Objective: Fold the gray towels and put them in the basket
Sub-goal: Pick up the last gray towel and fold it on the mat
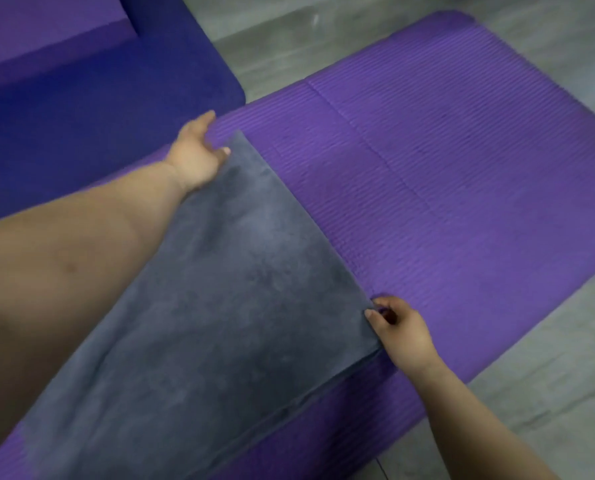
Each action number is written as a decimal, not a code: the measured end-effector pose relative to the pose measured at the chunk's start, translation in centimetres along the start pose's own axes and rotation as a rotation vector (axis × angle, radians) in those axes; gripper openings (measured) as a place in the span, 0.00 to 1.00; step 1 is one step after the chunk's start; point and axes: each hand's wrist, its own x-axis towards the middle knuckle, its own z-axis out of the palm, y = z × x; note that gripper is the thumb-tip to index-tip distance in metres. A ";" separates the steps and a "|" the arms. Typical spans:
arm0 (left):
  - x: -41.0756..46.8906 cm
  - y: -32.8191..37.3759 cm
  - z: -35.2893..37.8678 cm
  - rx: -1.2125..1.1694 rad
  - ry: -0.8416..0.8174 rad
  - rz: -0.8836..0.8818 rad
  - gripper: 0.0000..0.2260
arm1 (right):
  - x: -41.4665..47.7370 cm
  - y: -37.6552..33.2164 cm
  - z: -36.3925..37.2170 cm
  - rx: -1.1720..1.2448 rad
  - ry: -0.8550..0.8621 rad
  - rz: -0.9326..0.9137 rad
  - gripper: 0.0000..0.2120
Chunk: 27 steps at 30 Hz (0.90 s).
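On the purple mat (445, 168), toward its left side, lies the gray towel (227, 299), spread flat & running diagonally from the bottom-left corner of the view up to approx. the middle. It looks doubled: along the near edge a 2nd layer shows just under the top one. Its surface is smooth, w/ only a few soft wrinkles at lower left, where it passes under the left forearm and out of view.

The left hand (195, 157) is at the far corner of the towel, the arm stretched long over the cloth. Its fingers (224, 151) curl onto the towel's edge at that corner and hold it, while the thumb (209, 116) points away, over the mat. The right hand (403, 332) is at the near right corner. Its thumb & forefinger are bent together and pinch the cloth there, w/ the other fingers curled in behind. The picture is a bit blurred, so I cannot tell how many layers each hand has. Between the 2 hands the right edge of the towel runs straight.

The mat is ribbed, w/ fold lines crossing it, and it lies on a gray wood-look floor (289, 39). At upper left, touching the mat's edge, is a dark blue cushion (98, 109). On it or behind it is a lighter purple block (47, 32); which of the two, I cannot tell.
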 end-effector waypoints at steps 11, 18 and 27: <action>-20.8 -10.9 2.6 0.555 -0.416 0.518 0.14 | -1.8 -0.9 0.3 -0.358 -0.033 0.058 0.13; -28.1 -13.5 5.1 0.695 -0.526 0.524 0.28 | -1.9 -1.8 0.8 -0.503 -0.039 0.159 0.10; -28.9 -15.9 -1.1 0.724 -0.345 0.356 0.14 | -3.8 -6.0 0.5 0.093 -0.016 0.225 0.16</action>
